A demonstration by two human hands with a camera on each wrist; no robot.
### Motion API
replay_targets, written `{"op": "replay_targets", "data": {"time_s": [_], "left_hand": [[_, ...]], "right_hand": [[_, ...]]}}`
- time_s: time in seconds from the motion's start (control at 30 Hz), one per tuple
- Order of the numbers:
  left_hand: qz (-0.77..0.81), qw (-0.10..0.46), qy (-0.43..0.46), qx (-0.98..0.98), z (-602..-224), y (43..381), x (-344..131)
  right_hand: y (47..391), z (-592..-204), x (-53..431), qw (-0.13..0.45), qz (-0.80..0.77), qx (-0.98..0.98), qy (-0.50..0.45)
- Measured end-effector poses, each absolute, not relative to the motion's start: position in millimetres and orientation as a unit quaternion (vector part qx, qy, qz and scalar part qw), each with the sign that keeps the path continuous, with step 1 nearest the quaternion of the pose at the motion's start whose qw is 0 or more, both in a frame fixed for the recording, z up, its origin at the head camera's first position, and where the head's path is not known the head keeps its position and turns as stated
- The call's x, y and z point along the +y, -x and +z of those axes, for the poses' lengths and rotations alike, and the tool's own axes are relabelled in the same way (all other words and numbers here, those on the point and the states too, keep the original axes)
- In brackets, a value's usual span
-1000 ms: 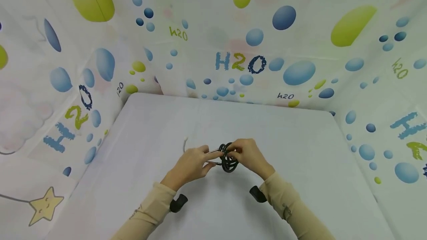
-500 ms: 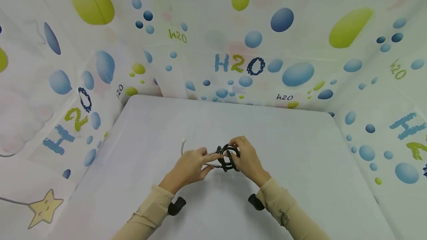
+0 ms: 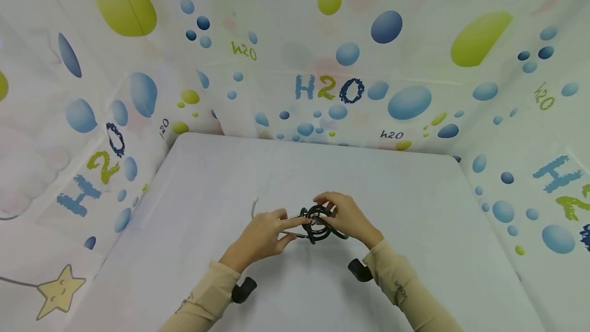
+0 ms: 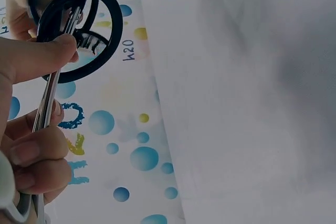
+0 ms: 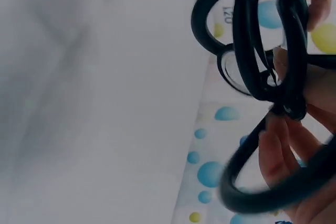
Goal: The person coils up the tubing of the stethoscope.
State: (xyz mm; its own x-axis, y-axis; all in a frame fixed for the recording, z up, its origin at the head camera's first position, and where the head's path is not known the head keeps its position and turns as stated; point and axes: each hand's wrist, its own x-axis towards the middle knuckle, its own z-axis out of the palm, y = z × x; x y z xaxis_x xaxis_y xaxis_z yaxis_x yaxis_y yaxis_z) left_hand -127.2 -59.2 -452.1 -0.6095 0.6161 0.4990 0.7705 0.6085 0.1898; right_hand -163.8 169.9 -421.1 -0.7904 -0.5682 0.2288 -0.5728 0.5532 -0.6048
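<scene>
Both hands hold a stethoscope with coiled black tubing (image 3: 312, 239) above the white table. My left hand (image 3: 262, 232) grips its metal ear tubes (image 4: 47, 98), thumb lying along them near the coil. One ear tube ends in a pale eartip (image 3: 255, 200) beyond the left hand. My right hand (image 3: 348, 214) pinches the tubing at the coil's right side, as the right wrist view shows close up. A loose loop of tubing (image 5: 257, 201) hangs out below its fingers. Inside the coil shows a round, dark-rimmed disc (image 5: 232, 71), partly hidden by tubing.
The white tabletop (image 3: 221, 168) stretches around and beneath the hands. Printed fabric walls (image 3: 276, 24) with drops and lettering enclose it at the back and both sides. A black device (image 3: 360, 270) sits at each wrist.
The right fingers have shifted on the coil and spread more. A loop of tubing now sticks out to the right beneath the right hand. The left hand keeps its grip on the ear tubes.
</scene>
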Motion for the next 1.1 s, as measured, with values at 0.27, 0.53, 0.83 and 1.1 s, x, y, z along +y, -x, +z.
{"op": "replay_targets", "data": {"time_s": [0.27,0.53,0.83,1.1], "left_hand": [[-0.195,0.187,0.393,-0.879,-451.0,127.6,-58.2],[-0.225,0.173,0.382,-0.880,-451.8,128.2,-60.0],[-0.251,0.180,0.365,-0.878,-455.6,136.2,-60.4],[-0.241,0.198,0.345,-0.885,-461.4,132.5,-63.4]], "right_hand": [[165.4,-418.0,179.2,-0.047,0.389,-0.856,-0.336],[158.9,-425.1,180.1,0.026,0.394,-0.865,-0.308],[159.4,-430.2,183.0,0.020,0.386,-0.864,-0.323],[149.1,-434.6,171.8,0.020,0.395,-0.866,-0.307]]}}
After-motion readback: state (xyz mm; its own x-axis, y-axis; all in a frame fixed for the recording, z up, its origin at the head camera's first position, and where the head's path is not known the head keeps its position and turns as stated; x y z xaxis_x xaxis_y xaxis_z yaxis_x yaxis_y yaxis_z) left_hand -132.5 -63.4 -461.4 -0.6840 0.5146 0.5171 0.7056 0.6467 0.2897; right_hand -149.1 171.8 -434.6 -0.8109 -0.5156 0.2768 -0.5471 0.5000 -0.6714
